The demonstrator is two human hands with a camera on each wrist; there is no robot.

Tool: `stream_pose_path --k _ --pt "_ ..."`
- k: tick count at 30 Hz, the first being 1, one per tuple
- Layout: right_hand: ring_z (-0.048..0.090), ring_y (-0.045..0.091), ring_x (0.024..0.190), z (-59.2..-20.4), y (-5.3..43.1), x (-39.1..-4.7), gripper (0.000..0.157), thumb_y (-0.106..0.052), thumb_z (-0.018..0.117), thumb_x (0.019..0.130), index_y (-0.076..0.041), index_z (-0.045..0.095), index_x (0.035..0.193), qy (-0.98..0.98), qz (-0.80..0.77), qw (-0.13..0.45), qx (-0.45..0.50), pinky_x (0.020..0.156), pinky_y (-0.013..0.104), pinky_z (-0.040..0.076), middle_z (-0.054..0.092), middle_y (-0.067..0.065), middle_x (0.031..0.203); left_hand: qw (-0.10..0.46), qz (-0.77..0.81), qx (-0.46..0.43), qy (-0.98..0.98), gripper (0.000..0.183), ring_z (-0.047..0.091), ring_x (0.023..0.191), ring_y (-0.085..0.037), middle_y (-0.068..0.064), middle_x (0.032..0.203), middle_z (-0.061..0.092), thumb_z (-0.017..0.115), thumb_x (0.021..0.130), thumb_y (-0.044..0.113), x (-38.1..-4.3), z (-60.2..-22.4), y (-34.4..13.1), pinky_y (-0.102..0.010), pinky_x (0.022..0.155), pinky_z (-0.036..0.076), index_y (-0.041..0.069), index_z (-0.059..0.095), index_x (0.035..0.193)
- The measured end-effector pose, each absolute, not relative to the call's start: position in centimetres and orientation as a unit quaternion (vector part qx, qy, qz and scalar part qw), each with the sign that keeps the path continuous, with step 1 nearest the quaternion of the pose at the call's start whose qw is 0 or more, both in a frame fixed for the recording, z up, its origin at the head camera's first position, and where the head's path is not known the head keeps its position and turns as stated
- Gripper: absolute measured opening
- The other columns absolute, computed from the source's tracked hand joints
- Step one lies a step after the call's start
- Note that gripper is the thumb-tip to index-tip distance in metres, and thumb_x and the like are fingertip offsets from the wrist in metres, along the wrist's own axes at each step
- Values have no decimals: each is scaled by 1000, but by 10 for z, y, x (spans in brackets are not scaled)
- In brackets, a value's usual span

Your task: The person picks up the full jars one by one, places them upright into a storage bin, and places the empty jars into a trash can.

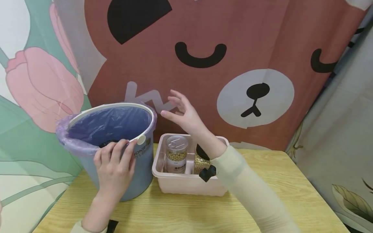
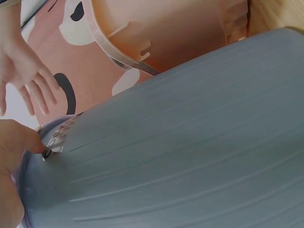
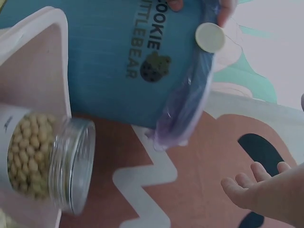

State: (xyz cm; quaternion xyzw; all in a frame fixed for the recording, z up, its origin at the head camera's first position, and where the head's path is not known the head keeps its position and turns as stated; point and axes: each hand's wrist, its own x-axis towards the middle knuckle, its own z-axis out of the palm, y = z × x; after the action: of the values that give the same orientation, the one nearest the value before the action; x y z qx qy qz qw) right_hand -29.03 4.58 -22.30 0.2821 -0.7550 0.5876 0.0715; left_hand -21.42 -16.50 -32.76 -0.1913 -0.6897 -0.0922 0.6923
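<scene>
A blue trash bin (image 1: 142,176) with "COOKIE" lettering stands on the left of the table, tilted in the head view. A thin purple bag (image 1: 71,142) lines it and folds over the edge under a white ring (image 1: 87,111). My left hand (image 1: 115,170) grips the near rim, its fingers over the edge; the left wrist view shows the thumb (image 2: 31,140) against the outer wall. Raised in the air right of the bin, my right hand (image 1: 186,118) holds nothing, with fingers spread and slightly bent. Something dark (image 1: 107,142) shows inside the bin.
Beside the bin is a pale pink divided box (image 1: 189,187). One compartment holds a clear jar of round beans or nuts (image 1: 176,157); the other has a second grain-filled container (image 1: 201,163), partly behind my right forearm. A bear-print curtain (image 1: 247,42) hangs behind the wooden table (image 1: 186,213).
</scene>
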Motion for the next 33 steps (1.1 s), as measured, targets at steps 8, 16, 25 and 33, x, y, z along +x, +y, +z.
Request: stream_pose_path --k 8,16,25,33 --pt "35 13 136 -216 83 -277 73 -25 71 84 -30 31 145 -747 586 82 301 111 43 28 40 -2 146 673 -93 -204 -705 25 49 89 -37 -14 97 62 54 81 7 -211 -323 -172 -53 76 30 7 69 102" --pt "30 15 138 -214 128 -263 74 -28 71 83 -31 30 145 -767 564 93 289 112 43 26 38 -6 147 624 -99 -216 -745 31 52 89 -40 -15 97 63 53 82 12 -201 -310 -175 -53 77 33 4 66 110" --pt "31 14 138 -217 170 -239 76 -22 72 83 -33 30 146 -829 463 169 263 111 45 28 36 -4 148 588 -142 -242 -759 37 53 97 -41 -18 104 62 54 83 16 -188 -280 -156 -55 83 36 2 63 116" --pt "26 30 139 -241 205 -214 72 -26 69 85 -30 31 146 -872 342 270 223 102 65 25 31 -1 152 483 -174 -297 -805 60 44 125 -36 -18 135 49 58 85 34 -189 -275 -118 -54 100 34 9 46 138"
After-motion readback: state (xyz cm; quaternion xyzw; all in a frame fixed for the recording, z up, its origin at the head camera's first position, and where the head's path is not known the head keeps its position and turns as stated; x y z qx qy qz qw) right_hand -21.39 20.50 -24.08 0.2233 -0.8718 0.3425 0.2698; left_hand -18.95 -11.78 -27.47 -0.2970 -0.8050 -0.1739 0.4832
